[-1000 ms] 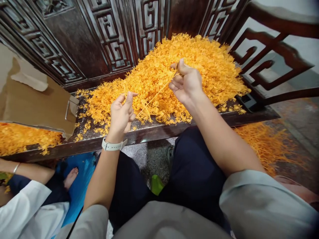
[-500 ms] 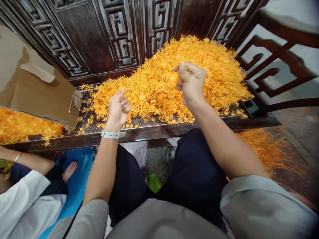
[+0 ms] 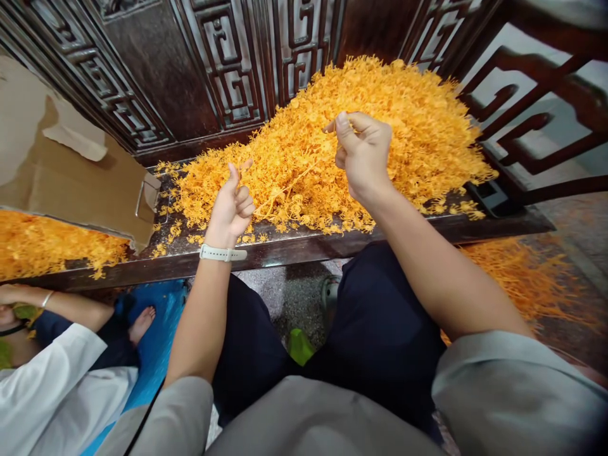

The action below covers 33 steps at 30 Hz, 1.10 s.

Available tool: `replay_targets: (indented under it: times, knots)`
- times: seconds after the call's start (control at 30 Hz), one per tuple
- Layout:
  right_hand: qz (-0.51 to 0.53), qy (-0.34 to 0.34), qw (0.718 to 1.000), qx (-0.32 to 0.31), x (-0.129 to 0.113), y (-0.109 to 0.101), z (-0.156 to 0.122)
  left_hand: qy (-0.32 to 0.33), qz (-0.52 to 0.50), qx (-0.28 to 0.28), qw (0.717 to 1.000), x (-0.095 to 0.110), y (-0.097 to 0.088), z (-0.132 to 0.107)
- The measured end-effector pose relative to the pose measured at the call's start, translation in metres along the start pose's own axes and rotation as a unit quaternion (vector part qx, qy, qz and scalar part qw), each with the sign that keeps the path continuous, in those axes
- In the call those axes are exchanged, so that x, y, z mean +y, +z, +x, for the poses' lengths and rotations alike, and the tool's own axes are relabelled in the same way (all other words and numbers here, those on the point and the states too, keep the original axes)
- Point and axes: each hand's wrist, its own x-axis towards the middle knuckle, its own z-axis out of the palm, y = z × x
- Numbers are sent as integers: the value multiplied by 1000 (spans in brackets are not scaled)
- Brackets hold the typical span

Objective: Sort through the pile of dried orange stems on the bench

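A thin orange strand [image 3: 285, 189] runs slantwise between my two hands, in front of a large heap of orange plastic flower pieces [image 3: 403, 95]. My left hand [image 3: 234, 209], with a pale watch band at the wrist, has its lower fingers curled round the strand's near end, thumb raised and index finger pointing forward. Higher and to the right, my right hand [image 3: 365, 149] is closed in a pinch, thumb against the fingers. The strand leads up toward it, but its far end blurs into the heap behind.
The heap lies on a dark wooden bench [image 3: 294, 253] with a carved back [image 3: 228, 57]. A cardboard box [image 3: 90, 183] stands at left, with more orange pieces below it. Orange stems [image 3: 517, 278] lie at lower right. Another person in a white sleeve [image 3: 57, 361] sits on a blue mat [image 3: 164, 329].
My left hand has turned slightly, its thumb now more upright and its index finger stretched forward. My right hand stays pinched at nearly the same place. The view has shifted a little.
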Motion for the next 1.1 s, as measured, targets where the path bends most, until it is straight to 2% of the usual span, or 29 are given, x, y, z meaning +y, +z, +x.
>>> replay_targets:
  times: [0.13,0.27,0.53,0.67,0.77,0.87,1.0,1.1]
  knots:
    - [6,-31,999,1,11,-3,7,-10,-12,33,999,-1,3,6]
    - [-1,-50,999,3,14,-4,10,9,10,60,998,-6,3,10]
    - [-30,-40,999,10,10,0,6,36,19,68,997,-13,2,12]
    - [-24,-60,998,5,14,-3,8,42,34,63,997,-14,1,13]
    - [-38,-72,996,-25,12,0,3,50,56,32,997,-14,6,9]
    - [-49,-46,993,-93,3,12,-10,59,82,1,995,-19,17,2]
    - [-28,4,985,-169,-9,37,-34,95,105,14,990,-30,33,-3]
    - [-28,26,984,-176,-12,50,-47,103,105,27,989,-34,36,-4]
